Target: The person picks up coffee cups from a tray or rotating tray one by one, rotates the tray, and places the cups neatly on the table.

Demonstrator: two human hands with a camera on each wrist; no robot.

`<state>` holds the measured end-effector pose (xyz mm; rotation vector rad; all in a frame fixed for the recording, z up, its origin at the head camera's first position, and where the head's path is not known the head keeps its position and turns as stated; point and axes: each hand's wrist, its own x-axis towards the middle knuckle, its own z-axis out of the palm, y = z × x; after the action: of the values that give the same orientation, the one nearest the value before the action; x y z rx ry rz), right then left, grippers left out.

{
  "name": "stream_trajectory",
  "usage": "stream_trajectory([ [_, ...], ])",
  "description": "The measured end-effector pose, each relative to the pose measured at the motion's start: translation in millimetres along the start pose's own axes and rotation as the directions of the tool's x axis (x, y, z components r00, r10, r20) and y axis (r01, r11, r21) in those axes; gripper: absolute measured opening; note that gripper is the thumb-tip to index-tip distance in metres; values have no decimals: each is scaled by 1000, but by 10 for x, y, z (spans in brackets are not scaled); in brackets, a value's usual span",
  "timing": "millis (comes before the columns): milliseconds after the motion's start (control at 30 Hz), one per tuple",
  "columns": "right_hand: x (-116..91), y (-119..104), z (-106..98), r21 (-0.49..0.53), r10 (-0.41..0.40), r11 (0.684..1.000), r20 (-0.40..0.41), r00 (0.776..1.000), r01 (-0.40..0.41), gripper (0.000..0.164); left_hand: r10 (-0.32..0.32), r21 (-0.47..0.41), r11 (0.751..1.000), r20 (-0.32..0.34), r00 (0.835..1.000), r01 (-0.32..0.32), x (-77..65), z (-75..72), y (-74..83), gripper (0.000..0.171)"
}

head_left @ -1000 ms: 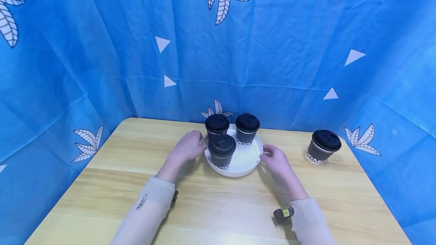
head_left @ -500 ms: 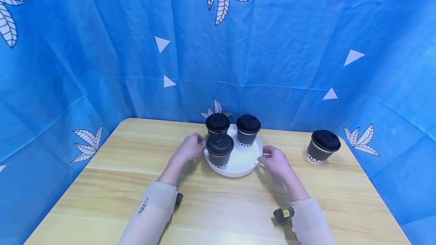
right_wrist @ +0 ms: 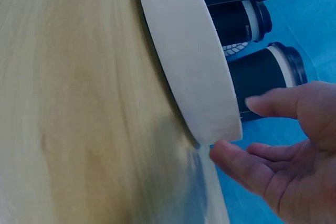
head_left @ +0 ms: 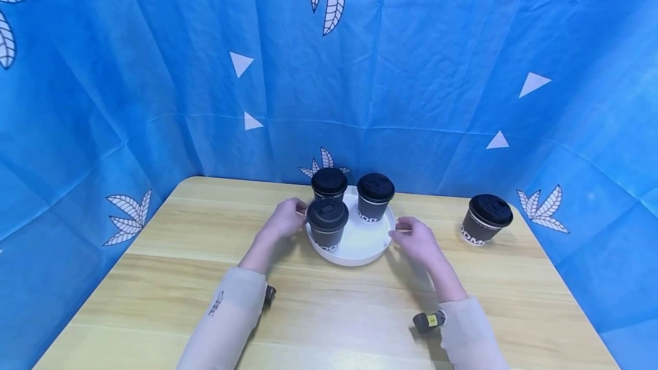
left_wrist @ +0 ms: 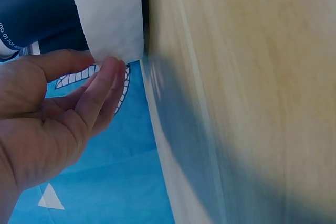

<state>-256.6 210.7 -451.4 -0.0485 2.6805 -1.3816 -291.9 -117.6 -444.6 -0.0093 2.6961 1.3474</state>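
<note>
A round white tray [head_left: 366, 244] with a low rim sits on the wooden table, bearing three dark paper coffee cups with black lids. The front cup [head_left: 327, 224] stands by the left rim, the back left cup [head_left: 329, 181] behind it, and the third cup [head_left: 376, 198] at the back right. My left hand [head_left: 285, 218] pinches the tray's left rim between thumb and fingers. At the right rim, my right hand [head_left: 415, 240] holds the tray, thumb over the edge and fingertips against the outer wall [right_wrist: 189, 66].
Apart on the right of the table stands another lidded coffee cup [head_left: 485, 220]. A blue patterned cloth [head_left: 432, 73] hangs behind the table and along both sides. Dark wrist cameras, such as the right one [head_left: 428, 321], hang at the sleeves.
The tray has turned slightly clockwise as seen from above: the front cup has shifted left and the back cups a little right. Both hands stay at the rim.
</note>
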Motion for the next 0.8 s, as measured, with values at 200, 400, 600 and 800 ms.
stream_trajectory([
  [200, 56, 79, 31, 86, -13, 996, -35, 999, 16, 60, -2, -10, 1000, -16, 1000, 2, 65, 10, -5, 40],
  [400, 78, 113, 67, 130, -14, 991, -30, 999, 18, 59, 45, 26, 999, -35, 998, -44, 134, -1, -35, 42],
  [600, 69, 94, 77, 121, -4, 993, -5, 1000, 5, 61, 55, 23, 998, -45, 997, -54, 160, 2, -49, 41],
  [800, 49, 45, 77, 74, 9, 997, 22, 1000, -10, 63, 56, 43, 998, -35, 998, -54, 140, 9, -71, 34],
])
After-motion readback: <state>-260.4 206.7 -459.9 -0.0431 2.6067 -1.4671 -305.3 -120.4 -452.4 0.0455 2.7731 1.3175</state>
